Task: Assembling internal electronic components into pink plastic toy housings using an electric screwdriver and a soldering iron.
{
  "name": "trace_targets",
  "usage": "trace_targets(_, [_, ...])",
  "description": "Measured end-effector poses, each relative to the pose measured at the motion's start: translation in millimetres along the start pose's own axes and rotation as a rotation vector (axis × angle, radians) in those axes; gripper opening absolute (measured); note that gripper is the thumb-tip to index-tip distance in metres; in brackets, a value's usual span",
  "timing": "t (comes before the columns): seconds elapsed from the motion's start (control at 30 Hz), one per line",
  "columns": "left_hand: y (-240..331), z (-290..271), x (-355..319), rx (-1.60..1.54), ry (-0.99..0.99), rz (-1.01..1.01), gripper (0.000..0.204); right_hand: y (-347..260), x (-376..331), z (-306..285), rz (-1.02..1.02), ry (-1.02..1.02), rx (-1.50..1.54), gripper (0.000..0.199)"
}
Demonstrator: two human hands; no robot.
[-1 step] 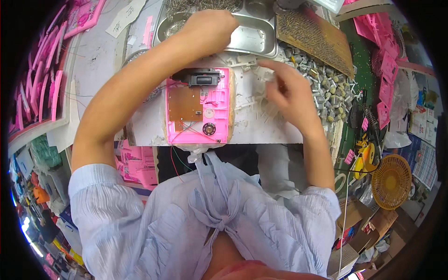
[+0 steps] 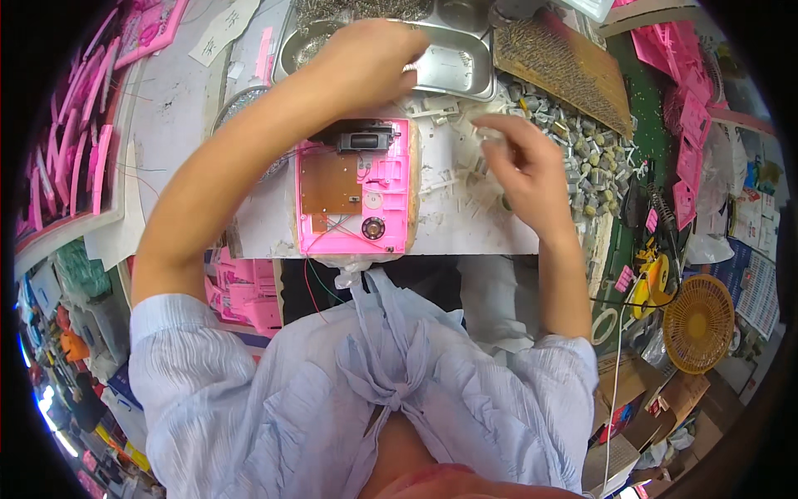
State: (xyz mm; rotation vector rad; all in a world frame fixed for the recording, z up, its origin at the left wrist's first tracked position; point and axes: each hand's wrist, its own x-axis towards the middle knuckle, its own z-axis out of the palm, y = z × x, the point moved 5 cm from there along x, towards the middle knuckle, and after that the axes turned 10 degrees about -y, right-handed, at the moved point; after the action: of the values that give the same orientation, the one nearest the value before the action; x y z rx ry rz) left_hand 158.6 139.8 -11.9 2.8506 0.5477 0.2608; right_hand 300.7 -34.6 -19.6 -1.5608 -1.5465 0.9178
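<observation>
Over the front of the steel tray (image 2: 432, 81), my left hand (image 2: 370, 62) is curled, its thumb showing below the bent fingers; what lies inside is hidden. Small metal pieces lie in the tray. My right hand (image 2: 532, 170) has thumb and forefinger bent together around a small white plastic part (image 2: 492, 133), above a scatter of similar white parts (image 2: 453, 179). Between my forearms is an open pink plastic casing (image 2: 395, 183), with a brown circuit board (image 2: 328, 185), a black speaker-like block (image 2: 364, 141), a round black part (image 2: 373, 228) and loose wires.
Right of the white parts lies a heap of small metal motors (image 2: 586, 154), below a brown board covered with small screws (image 2: 565, 71). A round metal dish (image 2: 237, 106) is partly behind my left forearm. Pink casing pieces (image 2: 71, 145) fill a tray at far left. An orange basket (image 2: 698, 323) stands at right.
My left hand has shifted slightly and its thumb now shows apart from the fist. The right hand has drawn back a little to the right, its pointing forefinger now bent toward the thumb.
</observation>
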Motion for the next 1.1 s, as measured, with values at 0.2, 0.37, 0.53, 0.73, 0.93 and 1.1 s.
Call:
trace_targets(0.2, [77.8, 1.2, -123.4, -1.464, -0.299, -0.337, 0.019, -16.6, -42.1, 44.5, -0.025, 0.348, 0.450, 0.018])
trace_targets(0.37, [90.2, 44.7, -164.9, -1.938, -0.240, -0.513, 0.024, -34.5, -33.6, 63.6, -0.229, 0.415, 0.271, 0.019])
trace_targets(0.53, [91.7, 52.1, -175.6, -1.985, -0.160, -0.518, 0.024, -49.9, -26.2, 74.0, -0.451, 0.334, 0.021, 0.023])
trace_targets(0.73, [89.5, 53.4, -175.9, -1.902, -0.258, -0.543, 0.022, -49.2, -39.8, 74.8, -0.299, -0.031, 0.052, 0.030])
trace_targets(0.93, [88.9, 21.5, -150.8, -1.497, -0.374, -0.267, 0.020, -0.3, -80.9, 52.9, 0.071, -0.204, 0.517, 0.031])
trace_targets(1.1, [73.6, 32.0, -112.1, -0.393, -0.138, -0.068, 0.018, 37.5, -95.2, 58.9, 0.113, 0.002, 1.109, 0.030])
